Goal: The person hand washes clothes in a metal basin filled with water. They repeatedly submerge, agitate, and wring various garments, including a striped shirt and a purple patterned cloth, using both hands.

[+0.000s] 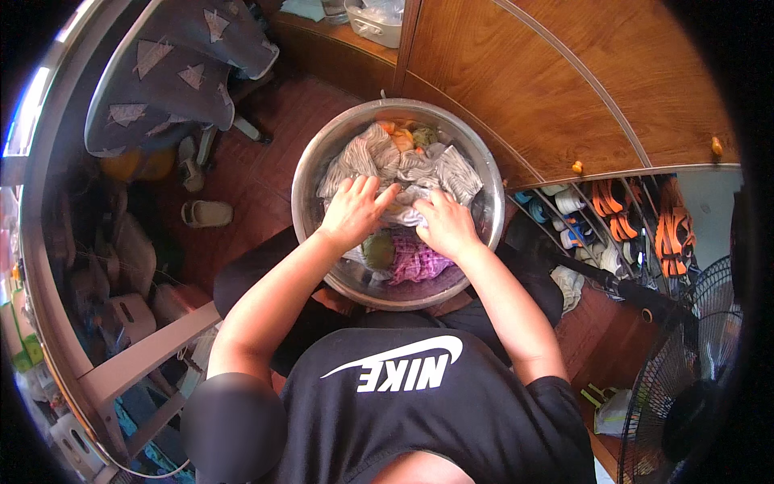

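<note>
A round stainless steel basin [308, 151] full of wet laundry stands before me, between my legs. My left hand [358, 210] lies over a grey-and-white striped cloth [366, 151], thumb and fingers around bunched fabric. With thumb and fingers, my right hand [446, 222] grips a whitish patterned cloth [406, 209] that spans the gap between both hands. Nearest me in the basin are a purple-pink checked cloth [417, 257] and an olive green cloth [378, 249]. An orange cloth [400, 138] shows at the far side. My fingertips are partly hidden in the fabric.
Beyond the basin stands a wooden cabinet [520, 78] with small knobs. Shoes [608, 206] fill a rack below it. A black fan [683, 387] is at right. A covered chair [163, 72] and a slipper [207, 213] are at left, near a frame bar [151, 351].
</note>
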`<state>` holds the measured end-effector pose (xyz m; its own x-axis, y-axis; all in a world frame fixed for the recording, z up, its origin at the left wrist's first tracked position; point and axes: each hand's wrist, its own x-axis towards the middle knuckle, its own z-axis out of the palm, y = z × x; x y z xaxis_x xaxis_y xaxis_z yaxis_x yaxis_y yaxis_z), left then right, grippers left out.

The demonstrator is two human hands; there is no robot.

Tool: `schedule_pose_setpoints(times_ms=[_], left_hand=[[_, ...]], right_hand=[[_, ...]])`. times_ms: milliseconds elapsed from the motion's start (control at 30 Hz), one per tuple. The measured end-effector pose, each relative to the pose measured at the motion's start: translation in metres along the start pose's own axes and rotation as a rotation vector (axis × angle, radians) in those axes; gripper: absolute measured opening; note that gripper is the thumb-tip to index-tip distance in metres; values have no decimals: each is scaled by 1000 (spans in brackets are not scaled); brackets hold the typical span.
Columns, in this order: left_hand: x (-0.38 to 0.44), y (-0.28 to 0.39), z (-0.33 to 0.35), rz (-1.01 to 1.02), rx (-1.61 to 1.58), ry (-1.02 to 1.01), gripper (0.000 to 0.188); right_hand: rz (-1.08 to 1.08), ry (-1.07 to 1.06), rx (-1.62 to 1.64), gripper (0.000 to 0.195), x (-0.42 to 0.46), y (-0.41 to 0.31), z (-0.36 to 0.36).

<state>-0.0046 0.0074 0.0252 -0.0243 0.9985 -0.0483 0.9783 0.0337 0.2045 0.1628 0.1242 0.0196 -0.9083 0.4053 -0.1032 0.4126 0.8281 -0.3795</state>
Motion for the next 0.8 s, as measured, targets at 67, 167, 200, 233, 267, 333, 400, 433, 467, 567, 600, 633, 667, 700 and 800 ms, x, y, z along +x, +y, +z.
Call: schedule_pose_setpoints(times_ms=[67, 167, 200, 233, 267, 333, 400, 433, 467, 567, 600, 633, 667, 700, 800], left_hand=[[-11, 2, 8, -89, -154, 121, 67], [-16, 3, 37, -228, -334, 228, 67], [-13, 3, 48, -262, -331, 228, 66], [-10, 4, 53, -296, -329, 228, 66], [-6, 4, 56, -280, -290, 202, 63], [2, -2, 61, -271, -299, 67, 62], [12, -4, 55, -280, -267, -72, 57], [18, -7, 55, -299, -266, -135, 56], [25, -11, 56, -317, -264, -199, 55], [36, -14, 71, -394, -177, -161, 41], [46, -20, 70, -389, -188, -184, 39], [52, -22, 69, -385, -199, -207, 36], [54, -21, 68, -421, -231, -194, 31], [57, -21, 66, -426, -245, -184, 30], [64, -24, 57, -498, -286, -206, 34]], right_hand=[[-43, 17, -45, 33, -1, -3, 1], [-190, 198, -25, 49, 3, 5, 19], [-194, 208, 41, 55, 6, 13, 37], [-198, 217, 104, 60, 9, 18, 48], [-201, 202, 81, 65, 13, 24, 57], [-80, 25, 105, 62, 23, 28, 63], [42, -109, 81, 52, 34, 35, 73], [70, -90, 70, 48, 37, 40, 85], [98, -71, 59, 45, 40, 46, 99], [223, -137, 41, 28, 58, 36, 84], [236, -121, 20, 25, 59, 36, 82], [250, -104, -2, 24, 60, 37, 82], [313, -77, 9, 23, 64, 37, 83], [292, -130, 3, 24, 69, 37, 77], [250, -274, -20, 28, 79, 42, 60]])
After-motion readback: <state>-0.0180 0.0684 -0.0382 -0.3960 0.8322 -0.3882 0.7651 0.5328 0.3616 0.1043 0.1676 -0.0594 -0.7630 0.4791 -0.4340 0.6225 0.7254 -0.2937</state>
